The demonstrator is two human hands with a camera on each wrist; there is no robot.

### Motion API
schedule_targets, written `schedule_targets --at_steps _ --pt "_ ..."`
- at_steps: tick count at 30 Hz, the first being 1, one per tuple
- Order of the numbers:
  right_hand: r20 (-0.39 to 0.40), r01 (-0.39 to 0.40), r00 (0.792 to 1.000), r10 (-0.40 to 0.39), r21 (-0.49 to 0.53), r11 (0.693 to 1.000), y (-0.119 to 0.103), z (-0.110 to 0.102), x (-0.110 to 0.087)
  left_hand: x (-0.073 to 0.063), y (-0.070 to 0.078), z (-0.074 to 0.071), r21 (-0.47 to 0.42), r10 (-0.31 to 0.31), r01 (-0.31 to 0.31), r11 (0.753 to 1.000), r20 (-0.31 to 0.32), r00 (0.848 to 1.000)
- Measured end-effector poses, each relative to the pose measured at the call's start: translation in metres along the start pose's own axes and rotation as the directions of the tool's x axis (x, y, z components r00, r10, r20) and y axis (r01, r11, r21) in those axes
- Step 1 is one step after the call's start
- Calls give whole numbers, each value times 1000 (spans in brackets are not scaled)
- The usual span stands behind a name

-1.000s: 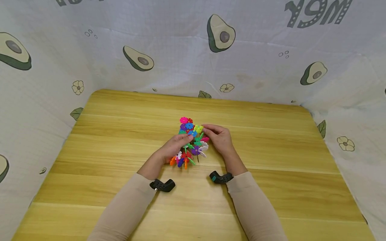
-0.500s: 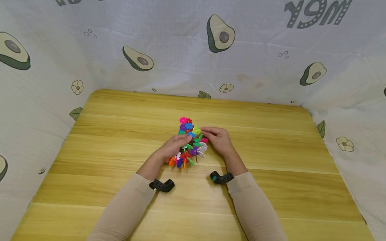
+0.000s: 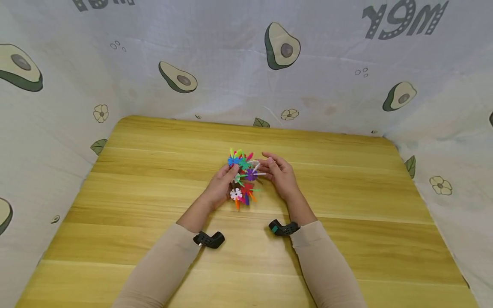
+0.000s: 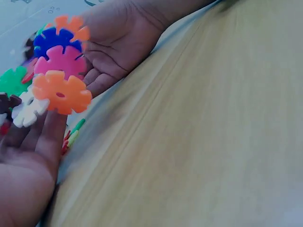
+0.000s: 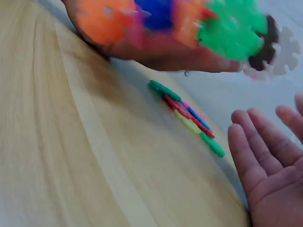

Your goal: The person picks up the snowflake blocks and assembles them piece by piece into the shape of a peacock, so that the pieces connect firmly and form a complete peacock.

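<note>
head view: flower-disc cluster [image 3: 250, 175], l. grip [image 3: 221, 187] clasping it; r. grip [image 3: 283, 177] loose, nothing held. step: prob. adjusting cluster; next calls for steady l. hold.

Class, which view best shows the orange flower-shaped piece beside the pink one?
Left wrist: the orange piece shows nearly face-on, its notches and centre hole clear. Head shows it tiny and narrow; right wrist shows it blurred, cut by the frame's top.
</note>
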State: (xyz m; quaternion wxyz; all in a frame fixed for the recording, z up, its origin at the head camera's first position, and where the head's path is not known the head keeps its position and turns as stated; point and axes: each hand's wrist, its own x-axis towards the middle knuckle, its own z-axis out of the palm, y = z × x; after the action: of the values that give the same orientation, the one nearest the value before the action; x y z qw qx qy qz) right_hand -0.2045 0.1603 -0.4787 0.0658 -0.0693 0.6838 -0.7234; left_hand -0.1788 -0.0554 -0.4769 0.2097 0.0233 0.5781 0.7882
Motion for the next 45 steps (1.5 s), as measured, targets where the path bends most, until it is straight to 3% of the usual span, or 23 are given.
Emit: schedule_targets --at_steps 2,5,8,11,15,19,24,28,31,34,36,38,40,42,45 --pt "74 -27 997 19 116 993 -1 2 -1 1 1 1 -127 52 -61 990 -69 996" --pt "203 -94 978 50 210 973 -3 7 -3 1 2 2 -240 134 -170 956 -157 978" --pt "260 -143 961 89 194 971 -5 14 -6 1 4 4 -321 176 -233 918 -196 965" --pt "243 -157 962 124 119 980 -7 21 -7 1 3 4 -347 187 -244 905 -190 964" --pt "163 -147 977 138 43 988 -9 23 -7 2 2 4 -330 187 -230 916 -156 970" --pt "82 -141 987 137 35 989 -12 12 -7 2 1 2 -299 174 -197 934 -101 980" --pt "39 -144 989 141 80 986 -16 -14 -6 1 -1 1 -198 83 -77 977 20 996" --pt "-4 -185 982 186 109 977 -20 -42 -7 0 -2 -1 -102 3 6 995 83 997" --pt "-59 -224 971 231 101 969 -22 -63 -10 1 -2 0 -63 -5 10 998 86 996" --pt "-137 -257 958 251 -26 966 -24 -79 -12 1 -3 0 2 75 -75 997 4 997" --pt "-209 -287 946 247 -189 939 -25 -85 -12 1 -2 -1 63 164 -159 985 -81 983" --pt "-268 -310 938 222 -356 882 -24 -87 -12 0 -1 -4 175 257 -229 958 -163 952" --pt "-311 -321 932 185 -476 819 -23 -88 -11 0 -1 -6 274 320 -260 926 -202 926" --pt "-329 -299 936 126 -554 777 -21 -87 -11 -1 -2 -7 340 340 -258 904 -207 917" --pt "-349 -259 937 27 -640 723 -20 -86 -13 -2 -2 -7 384 338 -245 890 -197 920"
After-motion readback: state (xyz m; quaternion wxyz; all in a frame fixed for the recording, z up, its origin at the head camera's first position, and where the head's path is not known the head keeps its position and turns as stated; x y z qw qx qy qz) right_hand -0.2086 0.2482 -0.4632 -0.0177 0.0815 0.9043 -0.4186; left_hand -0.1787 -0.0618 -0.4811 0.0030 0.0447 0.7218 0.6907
